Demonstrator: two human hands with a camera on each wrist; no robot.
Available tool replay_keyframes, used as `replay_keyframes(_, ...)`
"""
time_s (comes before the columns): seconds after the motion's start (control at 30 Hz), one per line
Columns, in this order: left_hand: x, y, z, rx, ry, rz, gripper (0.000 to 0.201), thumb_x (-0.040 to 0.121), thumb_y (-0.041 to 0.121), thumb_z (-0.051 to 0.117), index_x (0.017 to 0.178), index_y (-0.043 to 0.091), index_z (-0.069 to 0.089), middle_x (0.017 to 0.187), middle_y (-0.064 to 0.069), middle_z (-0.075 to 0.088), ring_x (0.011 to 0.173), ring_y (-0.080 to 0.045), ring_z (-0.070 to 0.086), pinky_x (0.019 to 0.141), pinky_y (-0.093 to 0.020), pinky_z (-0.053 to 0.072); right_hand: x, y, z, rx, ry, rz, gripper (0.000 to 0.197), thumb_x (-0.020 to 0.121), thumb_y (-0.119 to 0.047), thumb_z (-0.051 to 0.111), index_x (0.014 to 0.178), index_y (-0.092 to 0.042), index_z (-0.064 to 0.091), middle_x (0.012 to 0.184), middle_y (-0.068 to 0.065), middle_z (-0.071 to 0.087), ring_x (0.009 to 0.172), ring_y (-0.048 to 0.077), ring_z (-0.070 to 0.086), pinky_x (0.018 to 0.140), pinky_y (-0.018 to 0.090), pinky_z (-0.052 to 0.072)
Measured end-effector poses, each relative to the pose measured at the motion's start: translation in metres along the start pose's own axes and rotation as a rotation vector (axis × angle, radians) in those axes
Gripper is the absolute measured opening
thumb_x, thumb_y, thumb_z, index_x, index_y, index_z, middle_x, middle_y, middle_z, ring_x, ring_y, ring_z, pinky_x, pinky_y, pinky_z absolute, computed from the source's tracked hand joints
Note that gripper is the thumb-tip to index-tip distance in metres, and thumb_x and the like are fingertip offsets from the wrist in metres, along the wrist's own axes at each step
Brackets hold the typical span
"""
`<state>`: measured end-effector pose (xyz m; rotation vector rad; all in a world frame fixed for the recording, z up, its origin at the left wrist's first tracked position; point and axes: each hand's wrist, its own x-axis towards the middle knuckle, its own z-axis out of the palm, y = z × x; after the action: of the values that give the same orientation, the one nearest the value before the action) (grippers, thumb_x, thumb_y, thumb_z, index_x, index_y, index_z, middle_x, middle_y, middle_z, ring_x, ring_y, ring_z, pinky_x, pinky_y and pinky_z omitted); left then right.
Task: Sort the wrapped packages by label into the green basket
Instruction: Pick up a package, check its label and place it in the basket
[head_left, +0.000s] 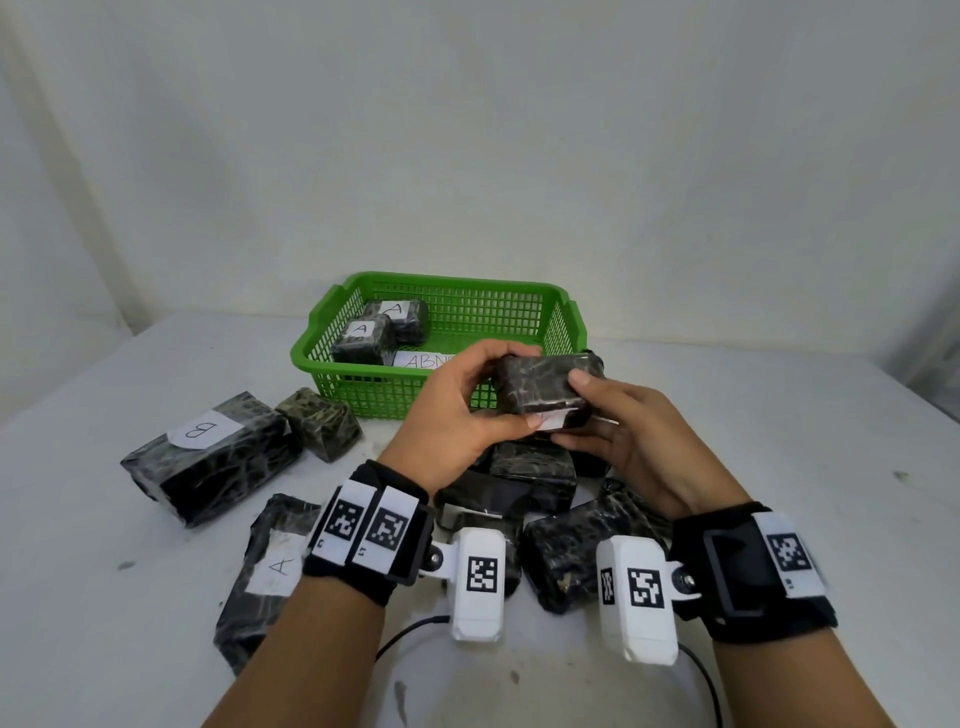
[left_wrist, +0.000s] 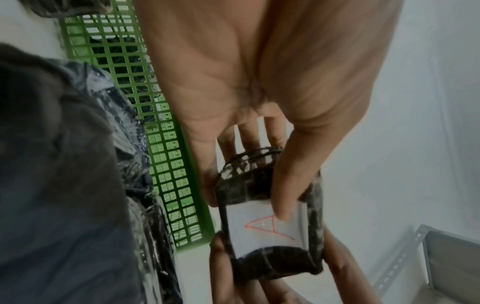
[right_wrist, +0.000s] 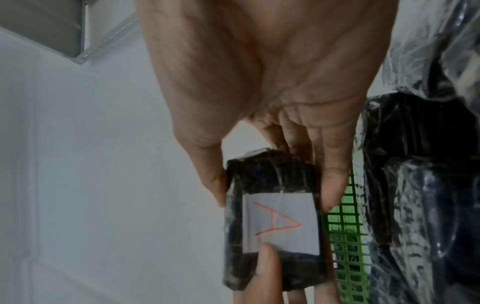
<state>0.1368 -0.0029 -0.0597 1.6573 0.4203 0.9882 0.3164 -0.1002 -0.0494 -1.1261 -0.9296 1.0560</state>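
Note:
Both hands hold one small black wrapped package (head_left: 545, 389) in the air, just in front of the green basket (head_left: 566, 312). My left hand (head_left: 462, 410) grips its left end, thumb on the underside. My right hand (head_left: 628, 436) grips the right end. The package's white label with a red A (left_wrist: 265, 225) faces down toward the wrist cameras, also clear on the package (right_wrist: 275, 222) in the right wrist view. Inside the basket lie two packages labelled A (head_left: 363, 338) (head_left: 402, 317) and a white paper card (head_left: 423, 359).
On the white table (head_left: 779, 441) lie a large package marked B (head_left: 208, 457), a small unlabelled one (head_left: 319, 423), one marked A (head_left: 270, 571) near my left wrist, and several more piled under my hands (head_left: 535, 467). A black cable (head_left: 410, 631) runs near the front edge.

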Motion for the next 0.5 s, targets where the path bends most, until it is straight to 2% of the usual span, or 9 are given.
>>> replay_keyframes(0.07,-0.0008,-0.0008,0.0014,-0.049,-0.051,-0.078,0.075,0.069,0.006,0.089,0.134,0.023,0.056,0.134,-0.003,0.062,0.130,-0.020,0.056,0.102,-0.035,0.053,0.0001,0.0003,-0.0008,0.042,0.013,-0.027,0.043,0.078,-0.023,0.074,0.113,0.001,0.073,0.109,0.017,0.079,0.099,0.023,0.075,0.090,0.033,0.063)
replay_keyframes(0.13,-0.0009,-0.0009,0.0035,-0.146,-0.036,-0.184,0.085,0.060,0.030,0.094,0.136,0.029,0.055,0.135,-0.003,0.063,0.127,-0.019,0.060,0.104,-0.035,0.050,0.0001,0.0011,-0.0022,0.062,0.016,-0.064,0.047,0.076,-0.013,0.075,0.120,0.004,0.070,0.114,0.019,0.077,0.100,0.023,0.076,0.087,0.031,0.063)
replay_keyframes(0.17,-0.0001,-0.0013,0.0049,-0.176,-0.009,-0.218,0.083,0.060,0.032,0.093,0.134,0.025,0.057,0.132,-0.005,0.066,0.124,-0.021,0.062,0.103,-0.035,0.051,0.0002,0.0015,-0.0031,0.064,0.017,-0.077,0.050,0.075,-0.010,0.076,0.123,0.004,0.068,0.116,0.020,0.077,0.100,0.024,0.076,0.086,0.031,0.063)
replay_keyframes(0.23,0.0012,-0.0008,0.0058,-0.156,0.041,-0.226,0.065,0.074,0.015,0.087,0.132,0.015,0.059,0.124,-0.008,0.070,0.118,-0.023,0.066,0.098,-0.032,0.054,0.0005,0.0023,-0.0038,0.044,0.015,-0.092,0.057,0.071,-0.009,0.078,0.126,0.003,0.067,0.119,0.021,0.076,0.102,0.026,0.076,0.087,0.031,0.063)
replay_keyframes(0.3,0.0016,-0.0013,0.0045,-0.130,0.040,-0.212,0.058,0.079,0.003,0.080,0.132,0.010,0.059,0.120,-0.008,0.072,0.114,-0.021,0.069,0.092,-0.027,0.056,0.0008,0.0026,-0.0028,0.005,0.025,-0.096,0.062,0.069,-0.013,0.081,0.128,0.000,0.067,0.120,0.019,0.076,0.108,0.028,0.075,0.093,0.035,0.061)
replay_keyframes(0.4,0.0012,-0.0021,0.0042,-0.166,0.014,-0.210,0.066,0.069,0.014,0.088,0.130,0.011,0.061,0.120,-0.007,0.072,0.115,-0.021,0.069,0.097,-0.032,0.055,0.0014,0.0039,-0.0034,-0.052,0.062,-0.112,0.065,0.064,-0.025,0.087,0.124,-0.003,0.071,0.116,0.015,0.078,0.111,0.032,0.075,0.100,0.043,0.057)
replay_keyframes(0.5,0.0010,-0.0018,0.0068,-0.195,0.028,-0.216,0.068,0.059,0.029,0.086,0.122,0.015,0.066,0.119,-0.008,0.073,0.115,-0.024,0.069,0.101,-0.040,0.053,0.0004,0.0031,-0.0057,-0.059,0.056,-0.098,0.064,0.063,-0.024,0.088,0.120,-0.003,0.073,0.114,0.015,0.079,0.110,0.033,0.075,0.100,0.045,0.057)
